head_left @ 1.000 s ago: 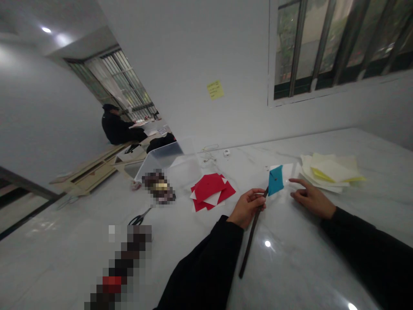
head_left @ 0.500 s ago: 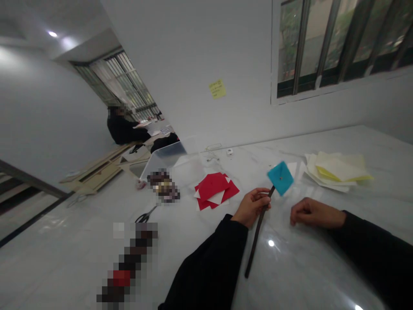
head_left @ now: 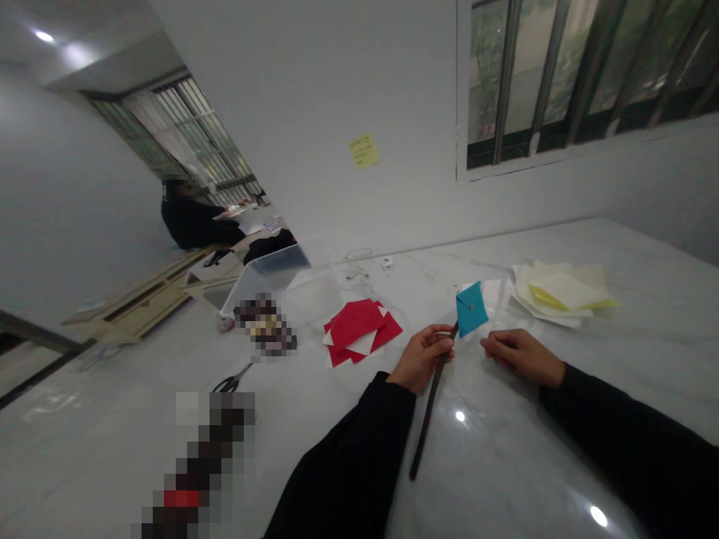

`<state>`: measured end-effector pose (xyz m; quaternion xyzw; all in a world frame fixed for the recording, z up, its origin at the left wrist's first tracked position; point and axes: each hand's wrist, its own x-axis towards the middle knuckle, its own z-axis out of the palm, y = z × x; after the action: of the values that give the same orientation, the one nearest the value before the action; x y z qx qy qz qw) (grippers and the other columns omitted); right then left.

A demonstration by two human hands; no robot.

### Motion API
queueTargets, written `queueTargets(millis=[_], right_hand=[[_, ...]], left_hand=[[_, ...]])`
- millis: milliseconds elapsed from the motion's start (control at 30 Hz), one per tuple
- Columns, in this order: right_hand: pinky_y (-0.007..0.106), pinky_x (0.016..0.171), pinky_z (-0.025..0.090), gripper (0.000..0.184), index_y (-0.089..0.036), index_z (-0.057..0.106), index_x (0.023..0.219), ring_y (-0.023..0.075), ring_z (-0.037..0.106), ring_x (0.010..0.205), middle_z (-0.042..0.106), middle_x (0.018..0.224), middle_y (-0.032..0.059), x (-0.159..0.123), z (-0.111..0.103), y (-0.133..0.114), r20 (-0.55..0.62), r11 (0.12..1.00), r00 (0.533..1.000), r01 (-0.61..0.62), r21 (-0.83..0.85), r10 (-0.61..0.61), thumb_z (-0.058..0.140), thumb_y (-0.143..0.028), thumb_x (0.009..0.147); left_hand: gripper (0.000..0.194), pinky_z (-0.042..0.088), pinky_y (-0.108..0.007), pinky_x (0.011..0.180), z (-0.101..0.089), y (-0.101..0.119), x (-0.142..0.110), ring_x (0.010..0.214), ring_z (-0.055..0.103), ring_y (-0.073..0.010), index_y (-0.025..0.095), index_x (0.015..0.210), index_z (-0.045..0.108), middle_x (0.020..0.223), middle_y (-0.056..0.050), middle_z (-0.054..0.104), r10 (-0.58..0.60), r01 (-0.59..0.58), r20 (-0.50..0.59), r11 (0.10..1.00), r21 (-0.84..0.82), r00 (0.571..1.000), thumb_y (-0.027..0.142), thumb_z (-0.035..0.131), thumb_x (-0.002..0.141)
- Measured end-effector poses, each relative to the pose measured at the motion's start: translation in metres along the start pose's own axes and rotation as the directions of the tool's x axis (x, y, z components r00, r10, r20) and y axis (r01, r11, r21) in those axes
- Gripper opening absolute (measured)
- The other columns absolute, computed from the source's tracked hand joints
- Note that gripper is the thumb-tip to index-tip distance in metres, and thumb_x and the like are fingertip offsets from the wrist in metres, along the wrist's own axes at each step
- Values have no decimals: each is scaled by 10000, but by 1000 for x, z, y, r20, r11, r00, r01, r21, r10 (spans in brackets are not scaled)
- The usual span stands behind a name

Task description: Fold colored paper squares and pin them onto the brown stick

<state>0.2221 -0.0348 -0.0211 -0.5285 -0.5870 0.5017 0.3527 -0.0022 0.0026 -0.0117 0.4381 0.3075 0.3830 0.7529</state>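
My left hand (head_left: 421,358) is closed around the upper part of a thin dark stick, pinching it between thumb and fingers. At the stick's top end sits a folded blue paper pinwheel (head_left: 472,311) with a small pin head at its centre and a flap edge showing. The stick (head_left: 428,419) slants down towards me across the white table. Just right of the blue paper, my right hand (head_left: 522,355) is curled shut, its fingertips close to the paper but apart from it. No object shows between those fingers.
Red and white paper pieces (head_left: 359,329) lie left of my left hand, pale yellow sheets (head_left: 567,292) at the back right. Scissors (head_left: 229,383), blurred-out items and a clear plastic bin (head_left: 275,266) are to the left. A person in dark clothing (head_left: 194,221) sits farther off.
The blue paper has turned, now narrower and showing a flap. My right hand has come nearer to it. The whole view has shifted, so things sit farther left.
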Motion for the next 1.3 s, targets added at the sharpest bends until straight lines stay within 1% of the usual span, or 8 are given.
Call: queueTargets(millis=[267,367,500,800,1033,1133,1200,1300], right_hand=[[219,406,339,876,-224,335,1460,107,390,436,481,570,-102,1,0,-5,-318,970,947,34,239,45,696,-537,725],[231,429,307,516,-177,697,1089,95,369,439,462,524,-63,-1,-4,-7,-23,996,1000,21,90,-19,655,-580,770],[256,481,276,519,-162,706,591,96,346,472,439,474,-23,-3,-3,-9,364,988,927,129,-89,-88,596,-607,832],[237,422,215,470,-194,573,711,87,309,417,373,478,-71,6,-5,6,-194,997,980,-23,72,37,547,-645,841],[216,421,293,771,-214,437,1382,98,382,465,531,625,-58,1,-7,3,-355,956,924,-37,293,144,719,-550,749],[218,409,226,654,-182,597,1283,70,334,457,584,717,-1,-4,-10,0,-31,956,993,-99,278,112,635,-625,802],[236,422,190,620,-127,739,1026,64,309,450,545,643,7,-7,-10,-2,288,982,956,-103,156,54,550,-685,834],[240,456,202,620,-123,763,896,64,324,471,495,597,-10,-8,-7,-1,367,999,930,-29,32,15,531,-696,845]], left_hand=[[450,394,-237,637,2,4,0,654,563,-87,136,1043,657,839,-16,622,-3,3,-8,1000,18,1000,297,850,670],[467,397,-240,649,2,4,1,657,561,-87,142,1038,654,817,-7,616,-2,3,-26,1000,21,1000,307,860,653],[474,399,-241,654,3,5,1,658,558,-89,144,1037,654,802,-2,611,10,-9,-43,1000,19,999,323,861,650],[431,409,-234,666,2,5,0,668,567,-84,141,1051,652,843,-8,614,4,-4,-35,1000,11,999,288,835,690],[448,407,-250,661,4,1,-2,646,564,-90,136,1006,664,786,-2,612,11,-11,-24,1000,-18,1000,289,869,639],[486,414,-259,674,1,-3,-2,661,579,-95,138,1034,666,825,-12,630,5,-5,-14,1000,-23,1000,303,877,629],[490,417,-260,677,-1,-5,-1,666,587,-97,141,1049,667,837,-12,631,4,-4,-8,1000,-23,1000,307,874,637],[473,418,-257,669,-3,-7,0,663,592,-96,141,1055,665,833,-9,627,12,-12,-3,1000,-24,1000,300,865,656]])
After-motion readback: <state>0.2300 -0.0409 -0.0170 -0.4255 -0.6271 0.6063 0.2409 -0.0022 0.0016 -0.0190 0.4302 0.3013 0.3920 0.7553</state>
